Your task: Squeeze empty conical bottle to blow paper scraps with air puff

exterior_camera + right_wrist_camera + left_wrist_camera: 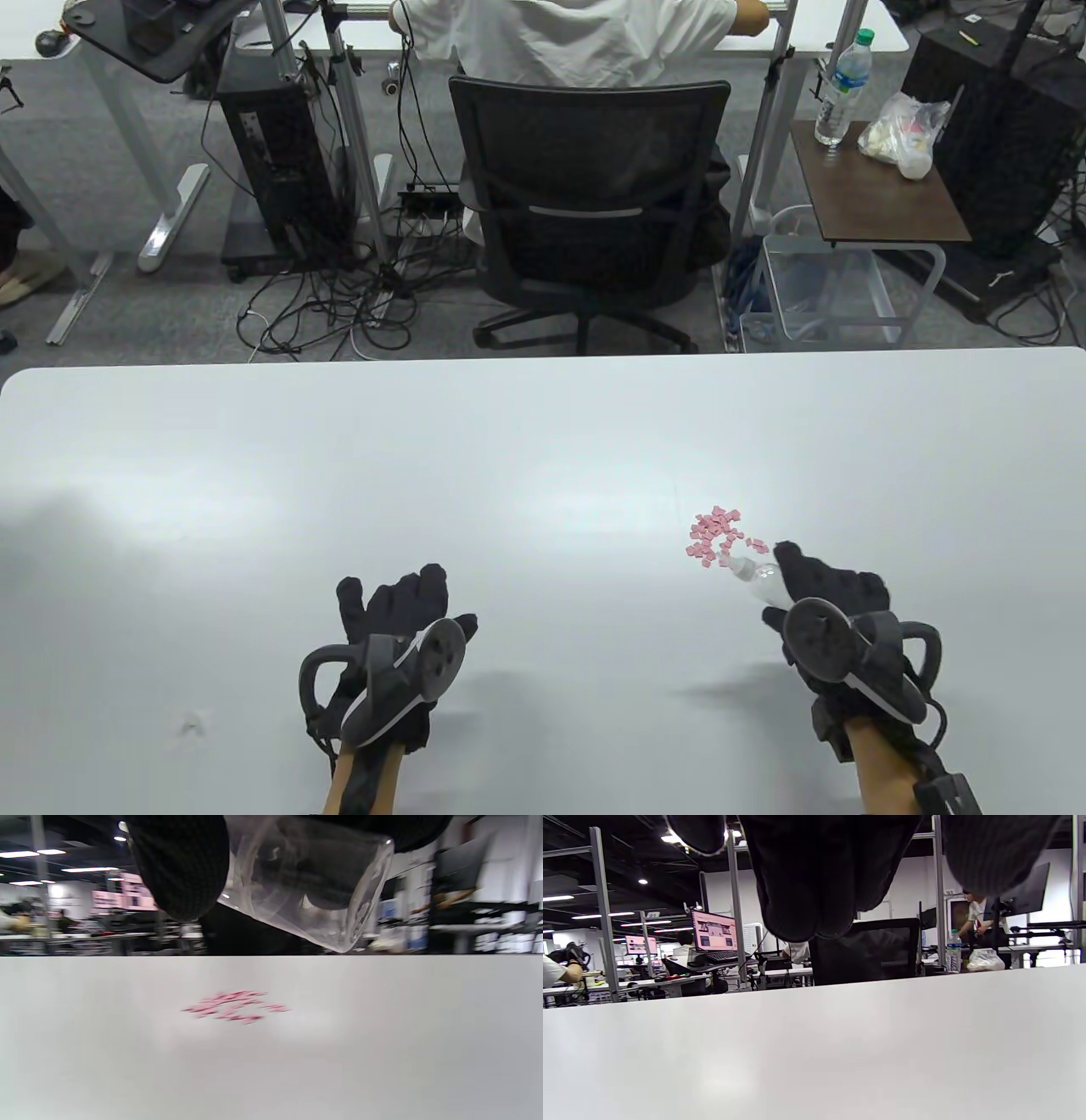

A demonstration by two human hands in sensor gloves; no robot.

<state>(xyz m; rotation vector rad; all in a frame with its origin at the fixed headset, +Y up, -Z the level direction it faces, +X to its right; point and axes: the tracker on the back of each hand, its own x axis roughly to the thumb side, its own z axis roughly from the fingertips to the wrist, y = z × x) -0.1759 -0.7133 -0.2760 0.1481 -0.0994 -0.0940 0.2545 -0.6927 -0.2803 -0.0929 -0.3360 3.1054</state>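
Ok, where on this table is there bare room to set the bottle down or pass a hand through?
Bare white table runs between the left hand and the right hand, and along the far edge. It is crowded only where the bottle points into the pink paper scraps.

Inventory by count:

- White rectangular table [339, 475]: one.
- Clear plastic conical bottle [758, 575]: one.
- Small pink paper scraps [717, 533]: one loose cluster, several dozen pieces, too small and overlapping for an exact count.
- Black sensor-gloved hands: two, left hand [395, 613] and right hand [827, 594].
- Grey disc-faced trackers strapped to the hand backs: two, one on the left [428, 660], one on the right [819, 638].
- Black mesh office chair [590, 204] beyond the table: one.
- Clear plastic water bottle with green cap [844, 85]: one.
- Small brown side table [882, 199]: one.
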